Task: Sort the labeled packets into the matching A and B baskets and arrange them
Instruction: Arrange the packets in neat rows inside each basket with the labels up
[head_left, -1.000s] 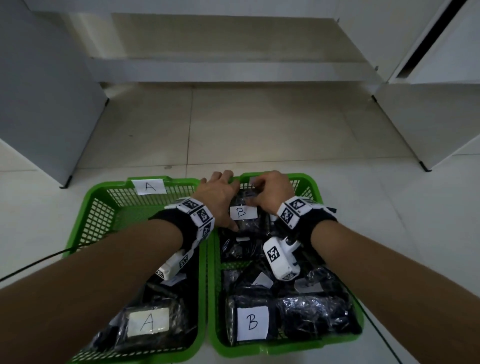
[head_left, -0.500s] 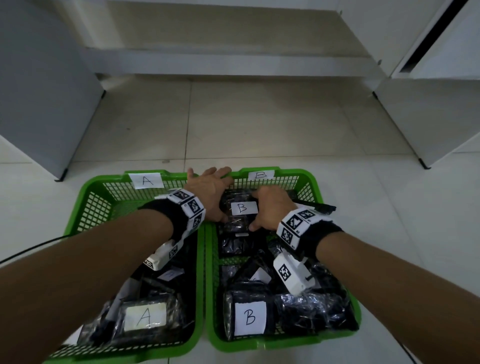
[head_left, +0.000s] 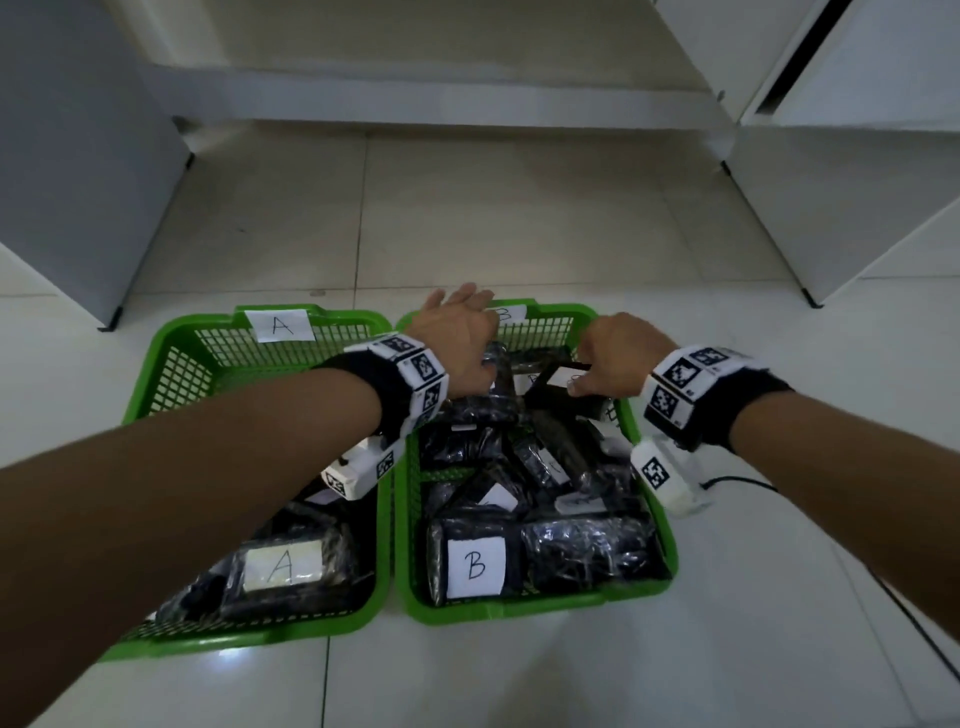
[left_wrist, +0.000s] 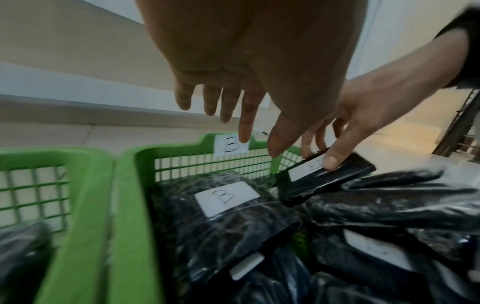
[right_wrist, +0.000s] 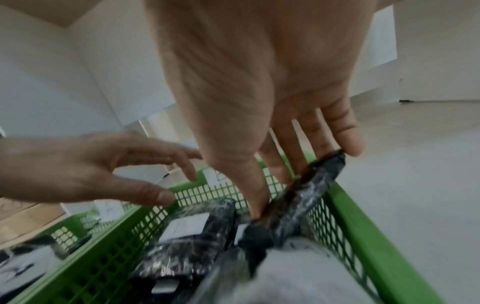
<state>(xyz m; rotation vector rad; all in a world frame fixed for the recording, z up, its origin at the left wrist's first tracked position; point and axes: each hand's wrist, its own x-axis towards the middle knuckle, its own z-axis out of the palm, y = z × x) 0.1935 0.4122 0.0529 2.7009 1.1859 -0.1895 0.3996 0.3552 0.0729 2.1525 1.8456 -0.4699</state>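
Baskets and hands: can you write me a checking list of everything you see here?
Surface: pale tiled floor; both baskets stand on it, side by side.
Job's things: A basket holds an A packet; B basket is crowded with black packets, one B packet at its near end.
Clutter: nothing seen.
Grippers: left hand open above the B basket's far end, holding nothing; right hand pinches a small B packet, tilted, over that basket.
Cables: black cable runs from the right wrist camera.
Surroundings: white cabinets, grey panel.
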